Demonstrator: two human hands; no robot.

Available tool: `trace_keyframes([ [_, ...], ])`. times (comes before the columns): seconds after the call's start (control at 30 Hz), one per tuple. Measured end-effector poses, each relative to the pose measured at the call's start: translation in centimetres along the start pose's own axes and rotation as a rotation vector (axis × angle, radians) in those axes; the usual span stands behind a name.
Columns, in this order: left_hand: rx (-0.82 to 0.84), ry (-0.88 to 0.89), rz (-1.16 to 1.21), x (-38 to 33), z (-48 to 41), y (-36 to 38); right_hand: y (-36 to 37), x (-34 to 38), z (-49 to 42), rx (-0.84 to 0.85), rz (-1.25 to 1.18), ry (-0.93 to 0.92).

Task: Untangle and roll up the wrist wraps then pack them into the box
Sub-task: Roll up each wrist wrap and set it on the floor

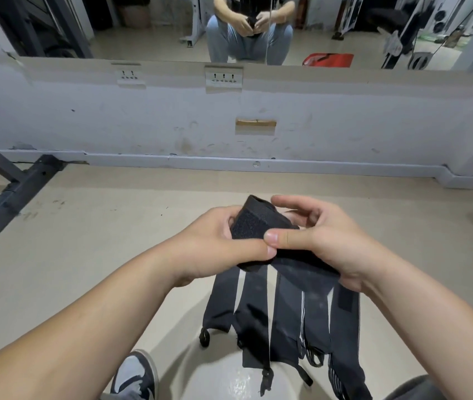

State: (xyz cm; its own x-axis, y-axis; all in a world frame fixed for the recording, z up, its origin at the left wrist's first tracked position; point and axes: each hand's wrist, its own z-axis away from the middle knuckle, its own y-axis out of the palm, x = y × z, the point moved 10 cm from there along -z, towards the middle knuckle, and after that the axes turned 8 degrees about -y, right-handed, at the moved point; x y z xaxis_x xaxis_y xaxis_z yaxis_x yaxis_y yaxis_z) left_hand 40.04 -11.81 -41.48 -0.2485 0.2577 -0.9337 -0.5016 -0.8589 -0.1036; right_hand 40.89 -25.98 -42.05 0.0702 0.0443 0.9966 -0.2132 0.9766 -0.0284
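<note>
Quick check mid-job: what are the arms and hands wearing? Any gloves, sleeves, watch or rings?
Nothing worn that shows. The left hand and right hand are bare, no gloves or rings, nails cut short. The left forearm and right forearm are bare to the frame's edge: no sleeves, watch or wristband.

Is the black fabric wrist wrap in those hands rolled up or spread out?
Partly rolled: the black fabric wrist wrap is a chunky roll gripped by left hand and right hand; a flat tail trails below.
</note>
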Motion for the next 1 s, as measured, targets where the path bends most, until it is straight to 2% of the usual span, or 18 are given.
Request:
trace_keyframes([
  [0.07,-0.124,0.025,0.062,-0.3,-0.3,-1.4,-1.3,0.6,0.0,-0.085,-0.031,-0.007],
  [0.17,-0.246,0.030,0.165,0.3,-0.5,-3.2,-0.5,0.5,0.2,-0.062,-0.244,0.013],
  [0.27,-0.291,0.042,0.198,0.4,-0.6,-3.5,-0.7,0.6,0.2,-0.127,-0.138,-0.058],
  [0.37,-0.282,0.049,0.210,0.4,-0.6,-3.0,-1.8,0.5,0.0,-0.250,0.026,-0.086],
  [0.63,-0.293,0.023,0.265,0.9,-1.0,-2.7,-0.4,3.9,1.3,-0.280,0.410,-0.358],
  [0.77,-0.314,0.036,0.231,1.0,-1.1,-2.8,0.2,4.1,0.6,-0.206,0.382,-0.381],
  [0.87,-0.296,0.025,0.222,1.1,-1.2,-2.6,-0.1,4.7,0.5,-0.228,0.409,-0.463],
  [1.0,-0.234,0.005,0.380,1.3,-1.3,-2.2,2.1,4.5,1.4,-0.196,0.377,-0.532],
])
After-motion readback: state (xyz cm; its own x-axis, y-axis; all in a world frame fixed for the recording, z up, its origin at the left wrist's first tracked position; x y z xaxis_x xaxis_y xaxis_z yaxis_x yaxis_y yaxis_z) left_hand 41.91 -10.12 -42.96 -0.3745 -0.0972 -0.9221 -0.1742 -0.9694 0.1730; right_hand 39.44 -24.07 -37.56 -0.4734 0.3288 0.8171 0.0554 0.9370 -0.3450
